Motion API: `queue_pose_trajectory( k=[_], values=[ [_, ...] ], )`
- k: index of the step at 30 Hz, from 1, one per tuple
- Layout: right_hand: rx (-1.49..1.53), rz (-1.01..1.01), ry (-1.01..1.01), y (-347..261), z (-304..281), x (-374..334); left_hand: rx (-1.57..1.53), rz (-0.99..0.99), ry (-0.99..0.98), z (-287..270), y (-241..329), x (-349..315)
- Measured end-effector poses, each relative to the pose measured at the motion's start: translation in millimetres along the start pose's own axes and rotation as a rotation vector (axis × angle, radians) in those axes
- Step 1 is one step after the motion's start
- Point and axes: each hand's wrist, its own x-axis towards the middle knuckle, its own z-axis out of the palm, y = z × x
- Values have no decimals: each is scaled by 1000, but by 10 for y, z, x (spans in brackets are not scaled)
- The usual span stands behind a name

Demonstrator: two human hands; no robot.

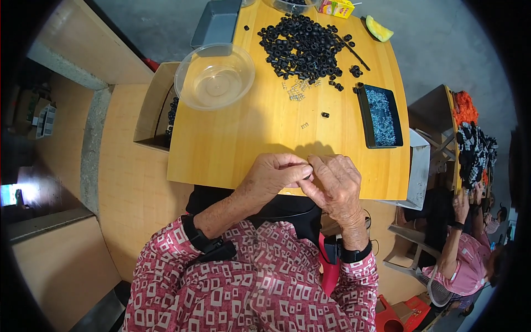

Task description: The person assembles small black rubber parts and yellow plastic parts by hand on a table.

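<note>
My left hand and my right hand meet over the near edge of the wooden table. Thumbs and forefingers of both are pinched together around something small and dark, mostly hidden by the fingertips. Beyond them a single black piece and a few tiny clear bits lie on the wood. Farther back spreads a heap of small black ring-like parts, with a patch of small clear pieces at its near side.
A clear round plastic bowl stands left, a grey tray behind it. At right lies a black tray of small clear pieces. A yellow box and a melon slice are far back. Another person works at right.
</note>
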Motion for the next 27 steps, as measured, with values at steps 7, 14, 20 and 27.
queue_pose_trajectory(
  k=[7,14,20,27],
  values=[
    [4,49,39,-37,5,-1,62,31,-41,-50,14,-23],
    [-50,-34,8,-16,-13,-46,225,99,-67,-61,17,-57],
    [-62,-70,41,-30,5,-25,203,66,-63,-55,60,-78],
    [-33,-102,-31,47,-39,-1,170,21,-80,-57,63,-62]
  ],
)
